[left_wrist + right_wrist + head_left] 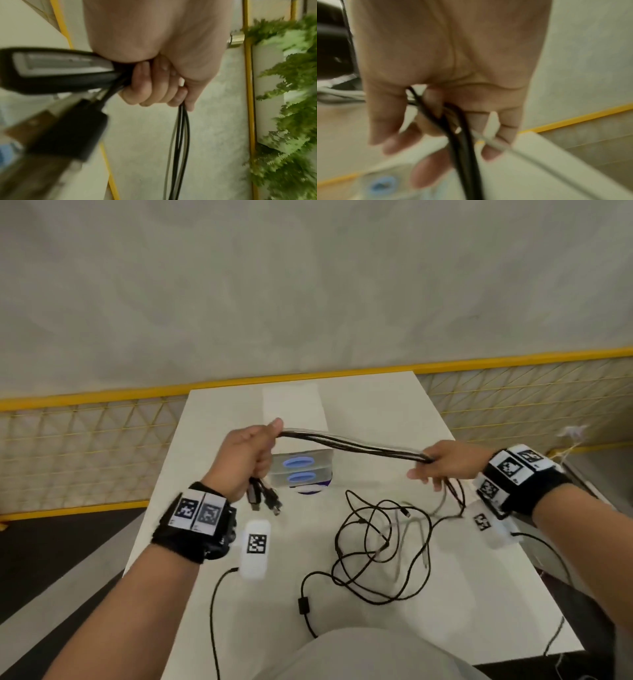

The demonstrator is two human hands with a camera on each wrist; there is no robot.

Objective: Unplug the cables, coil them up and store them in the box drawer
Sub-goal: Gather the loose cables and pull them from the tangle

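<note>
A bundle of black and white cables (352,445) is stretched in the air between my two hands above the white table (479,594). My left hand (255,451) grips one end in a fist, and the USB plugs (265,499) hang below it. The left wrist view shows those fingers (149,86) curled round the cables (180,142), with blurred plugs (56,70) close to the lens. My right hand (442,465) holds the other end; its fingers (426,135) are loosely curled round the black strands (462,142). The slack lies tangled on the table (383,539). The clear box drawer (301,470) with blue oval handles stands behind the bundle.
A white tagged block (256,549) with a black lead lies at the front left, another (489,525) sits under my right wrist. A yellow mesh fence (85,436) runs behind the table. Green plants (288,108) stand beyond the fence.
</note>
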